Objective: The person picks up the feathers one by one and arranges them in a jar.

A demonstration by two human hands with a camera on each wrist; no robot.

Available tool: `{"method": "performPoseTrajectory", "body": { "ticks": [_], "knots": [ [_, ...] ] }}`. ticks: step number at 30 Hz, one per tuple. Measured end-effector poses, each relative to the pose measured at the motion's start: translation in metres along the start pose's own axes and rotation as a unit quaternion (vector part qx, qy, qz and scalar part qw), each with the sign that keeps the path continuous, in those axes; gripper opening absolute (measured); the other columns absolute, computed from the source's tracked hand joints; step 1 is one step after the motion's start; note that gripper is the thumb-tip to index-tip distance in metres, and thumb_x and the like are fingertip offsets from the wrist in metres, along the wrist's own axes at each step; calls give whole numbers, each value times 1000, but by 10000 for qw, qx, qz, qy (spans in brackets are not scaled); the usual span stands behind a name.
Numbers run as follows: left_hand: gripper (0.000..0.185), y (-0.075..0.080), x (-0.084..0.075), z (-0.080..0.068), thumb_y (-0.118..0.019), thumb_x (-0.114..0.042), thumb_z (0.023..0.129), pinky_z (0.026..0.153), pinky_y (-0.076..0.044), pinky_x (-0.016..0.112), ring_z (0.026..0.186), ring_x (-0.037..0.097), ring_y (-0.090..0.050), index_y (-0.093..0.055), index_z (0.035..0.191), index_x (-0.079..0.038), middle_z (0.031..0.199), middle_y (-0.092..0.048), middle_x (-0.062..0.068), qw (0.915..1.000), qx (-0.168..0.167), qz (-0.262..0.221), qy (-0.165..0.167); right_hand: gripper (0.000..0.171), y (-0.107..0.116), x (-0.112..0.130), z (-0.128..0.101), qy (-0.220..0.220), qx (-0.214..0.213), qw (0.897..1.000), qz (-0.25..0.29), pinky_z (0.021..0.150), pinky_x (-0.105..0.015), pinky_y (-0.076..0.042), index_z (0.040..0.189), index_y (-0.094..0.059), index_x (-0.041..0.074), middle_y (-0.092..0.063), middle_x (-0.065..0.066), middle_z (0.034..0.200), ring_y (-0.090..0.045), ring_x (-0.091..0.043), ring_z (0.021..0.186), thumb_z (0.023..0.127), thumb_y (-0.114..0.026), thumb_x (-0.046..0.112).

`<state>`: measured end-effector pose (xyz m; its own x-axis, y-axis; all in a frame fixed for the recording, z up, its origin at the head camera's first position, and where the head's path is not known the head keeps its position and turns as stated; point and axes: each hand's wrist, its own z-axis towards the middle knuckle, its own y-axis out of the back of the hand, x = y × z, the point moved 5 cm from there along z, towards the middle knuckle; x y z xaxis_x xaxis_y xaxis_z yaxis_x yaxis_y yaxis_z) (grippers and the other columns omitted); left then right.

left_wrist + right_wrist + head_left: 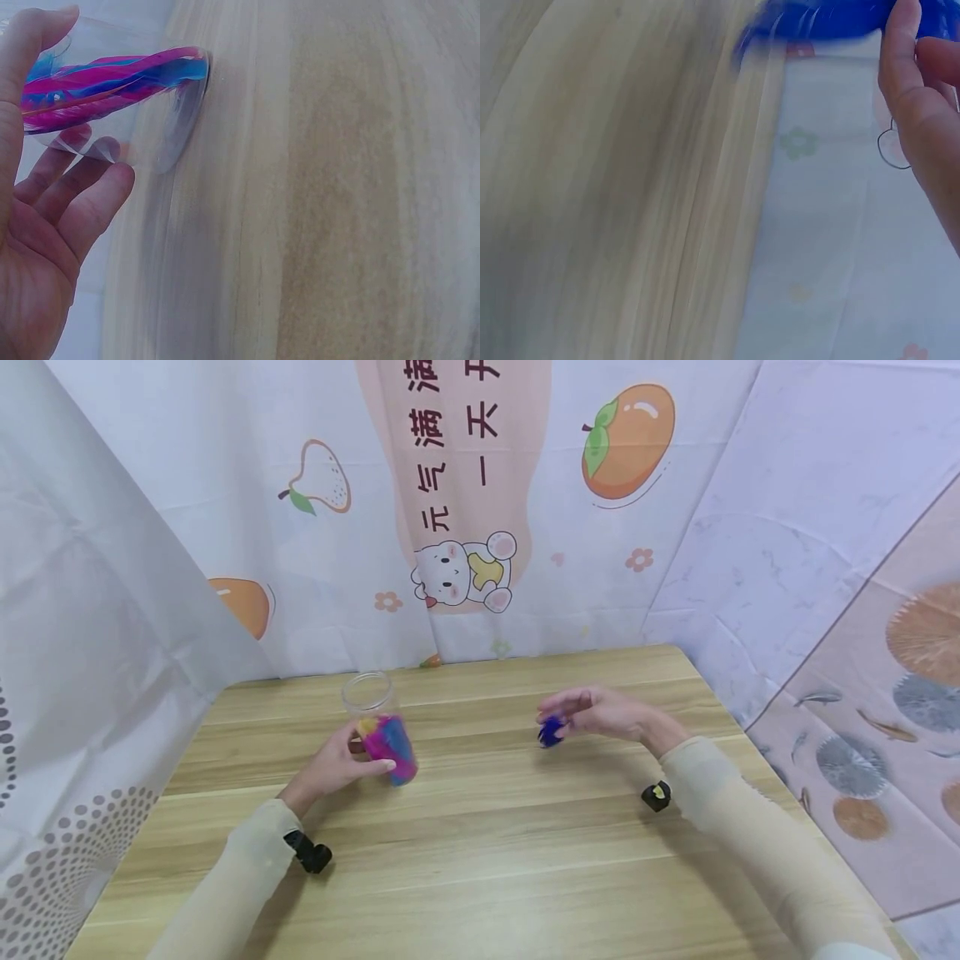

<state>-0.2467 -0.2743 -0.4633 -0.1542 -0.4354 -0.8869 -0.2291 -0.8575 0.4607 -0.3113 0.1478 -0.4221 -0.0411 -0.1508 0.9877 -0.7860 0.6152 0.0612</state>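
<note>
Left of the table's middle, my left hand (339, 766) grips a clear round jar (171, 139) from its side, thumb on the near face and fingers behind. Pink, blue and yellow feathers (392, 742) fill the lower part of the jar, whose open rim faces up in the head view. Over the right half of the table, my right hand (600, 713) pinches a dark blue feather (817, 22) between thumb and fingers. That feather hangs below the fingertips, apart from the jar.
The wooden table (480, 843) reaches back to a printed curtain (480, 635). Cloth also hangs at the left and right sides. A small black camera (657, 796) sits by the right wrist, and another black camera (309, 852) by the left.
</note>
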Motion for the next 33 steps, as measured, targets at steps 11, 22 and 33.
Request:
{"method": "performPoseTrajectory", "body": {
  "ticks": [11,22,33],
  "knots": [
    [75,5,-4,0,-85,-31,85,95,-53,51,113,35,-61,-43,145,-16,131,-59,13,9998,-65,151,69,49,-23,27,8,526,-344,9896,-1295,90,-36,-57,129,-64,-3,-72,-12,115,-68,-27,104,83,-77,-10],
    [72,-5,-1,-8,-85,-22,85,93,-54,45,111,33,-63,-46,145,-13,131,-60,13,9998,14,57,-188,29,-73,52,15,1519,-494,9012,-4029,74,-23,-58,113,-76,3,-75,-9,109,-72,-15,88,87,-74,-9],
    [72,-3,-5,-6,-85,-23,85,93,-54,48,112,33,-63,-46,145,-17,132,-60,12,9999,3,-1,-164,18,-79,73,37,1471,-314,9309,-3330,87,-35,-58,113,-73,-2,-75,-7,104,-71,-16,94,96,-69,3]
  ]
}}
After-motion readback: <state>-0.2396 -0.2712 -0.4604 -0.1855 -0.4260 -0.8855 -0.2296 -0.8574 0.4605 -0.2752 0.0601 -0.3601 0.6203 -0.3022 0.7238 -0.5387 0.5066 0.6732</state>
